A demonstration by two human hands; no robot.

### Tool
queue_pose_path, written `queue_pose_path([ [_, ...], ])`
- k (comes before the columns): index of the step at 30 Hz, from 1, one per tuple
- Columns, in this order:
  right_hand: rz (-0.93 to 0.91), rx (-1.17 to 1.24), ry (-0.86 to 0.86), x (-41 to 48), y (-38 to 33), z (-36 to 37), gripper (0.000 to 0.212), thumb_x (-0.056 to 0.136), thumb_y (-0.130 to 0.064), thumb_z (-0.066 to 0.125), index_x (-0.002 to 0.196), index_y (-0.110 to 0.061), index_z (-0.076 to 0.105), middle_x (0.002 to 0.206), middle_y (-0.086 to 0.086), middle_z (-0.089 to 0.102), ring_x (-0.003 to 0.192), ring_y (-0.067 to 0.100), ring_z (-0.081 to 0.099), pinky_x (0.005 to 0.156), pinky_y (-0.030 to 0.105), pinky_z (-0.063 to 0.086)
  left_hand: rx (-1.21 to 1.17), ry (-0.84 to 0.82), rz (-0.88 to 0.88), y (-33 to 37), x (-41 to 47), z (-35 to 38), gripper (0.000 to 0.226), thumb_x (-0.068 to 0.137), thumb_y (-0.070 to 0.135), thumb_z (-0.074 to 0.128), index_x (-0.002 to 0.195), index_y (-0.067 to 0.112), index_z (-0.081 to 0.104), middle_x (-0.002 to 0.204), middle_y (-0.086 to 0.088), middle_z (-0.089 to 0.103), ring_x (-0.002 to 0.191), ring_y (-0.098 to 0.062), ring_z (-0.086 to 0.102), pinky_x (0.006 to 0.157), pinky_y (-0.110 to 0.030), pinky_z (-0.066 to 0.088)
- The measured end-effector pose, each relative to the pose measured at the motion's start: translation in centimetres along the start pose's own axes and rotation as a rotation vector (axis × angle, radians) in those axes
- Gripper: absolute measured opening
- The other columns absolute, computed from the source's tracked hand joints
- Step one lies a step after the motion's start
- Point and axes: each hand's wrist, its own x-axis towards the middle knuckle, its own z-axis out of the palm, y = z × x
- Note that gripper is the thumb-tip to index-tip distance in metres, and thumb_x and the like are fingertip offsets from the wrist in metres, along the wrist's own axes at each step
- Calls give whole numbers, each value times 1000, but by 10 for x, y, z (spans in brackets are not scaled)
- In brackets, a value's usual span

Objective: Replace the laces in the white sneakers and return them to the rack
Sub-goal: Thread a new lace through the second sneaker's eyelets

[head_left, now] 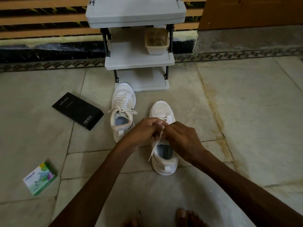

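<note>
- While the nearer sneaker (162, 110) stands on the tiled floor (237, 115), my left hand (144, 128) and right hand (180, 136), fingers curled, pinch a white lace (154, 149) over its tongue.
- Its loose end hangs toward seven o'clock.
- Laced sneaker (123, 99): eleven o'clock, just before the rack (139, 62).

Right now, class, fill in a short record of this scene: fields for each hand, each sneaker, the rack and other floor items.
Left hand: pinches the lace above the near sneaker
Right hand: pinches the same lace beside the left hand
Near sneaker: on the floor, lace end hanging over its opening
Far sneaker: on the floor before the rack, laced, ends untied
Rack: container on its middle shelf
Floor items: black box; green-and-white box
</note>
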Motion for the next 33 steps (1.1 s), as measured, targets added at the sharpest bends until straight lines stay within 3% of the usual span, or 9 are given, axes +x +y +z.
queue_pose_path([
  [4, 79, 54, 27, 1, 0, -1, 13, 93, -14, 59, 104, -14, 54, 84, 7, 67, 73, 18, 58, 66, 25, 47, -72, -56, -49, 1, 4, -4, 20, 97, 17, 54, 88, 7, 68, 72, -8, 66, 54, -7, 55, 53, -17, 43],
  [7, 120, 37, 47, 3, -2, -6, 1, 88, -12, 64, 88, -13, 64, 80, 5, 68, 69, 19, 60, 65, 26, 48, 34, 76, -15, -3, 10, -2, 16, 92, 20, 63, 81, 13, 72, 74, -9, 72, 64, -20, 65, 68, -30, 53],
  [9, 202, 48, 66, 5, -4, -11, 4, 84, -11, 65, 83, -13, 69, 81, 3, 69, 72, 20, 62, 63, 30, 52, 263, 199, 82, -2, 9, 2, 13, 88, 24, 67, 79, 17, 72, 80, -4, 73, 75, -20, 67, 76, -32, 54],
  [14, 527, 270, 185, -14, -8, -21, 25, 70, 8, 73, 82, -14, 73, 82, -4, 70, 76, 9, 64, 68, 25, 53, 725, 466, 159, -8, 4, -6, 17, 89, 29, 64, 80, 14, 61, 88, -6, 65, 84, -23, 61, 69, -31, 39],
  [18, 645, 243, 20, -29, -17, -23, 30, 69, 6, 74, 83, -19, 75, 80, -7, 72, 71, 2, 62, 66, 18, 52, 856, 521, 91, -16, 4, 0, 24, 91, 33, 61, 97, 10, 62, 101, -8, 63, 93, -27, 63, 68, -31, 36],
  [22, 755, 289, -136, -9, -16, -26, 17, 79, -12, 77, 90, -24, 76, 84, -11, 73, 71, 0, 63, 66, 12, 50, 567, 532, 87, -14, 5, -2, 14, 90, 27, 65, 86, 14, 64, 84, -2, 67, 83, -22, 64, 66, -29, 43],
  [25, 956, 622, -54, 2, -13, -33, 9, 84, -15, 73, 89, -21, 76, 78, -6, 74, 73, 10, 70, 70, 20, 57, 219, 462, 93, -11, 5, -8, 6, 87, 19, 69, 81, 18, 70, 68, 4, 66, 63, -11, 62, 58, -21, 46],
  [29, 1192, 1011, 34, 13, -15, -33, 10, 88, -7, 65, 90, -10, 75, 87, 9, 75, 77, 16, 69, 67, 23, 57, -139, 293, 101, -1, -1, -9, 8, 87, 6, 67, 86, 10, 74, 71, -8, 70, 57, -10, 61, 58, -21, 50],
  [33, 1290, 1054, -11, 21, -16, -22, 24, 96, -25, 57, 92, -7, 73, 68, 6, 64, 59, 11, 53, 56, 25, 42, -129, 332, 103, 4, -2, -7, 6, 87, 7, 67, 85, 5, 72, 67, -11, 67, 55, -14, 58, 52, -20, 47],
])
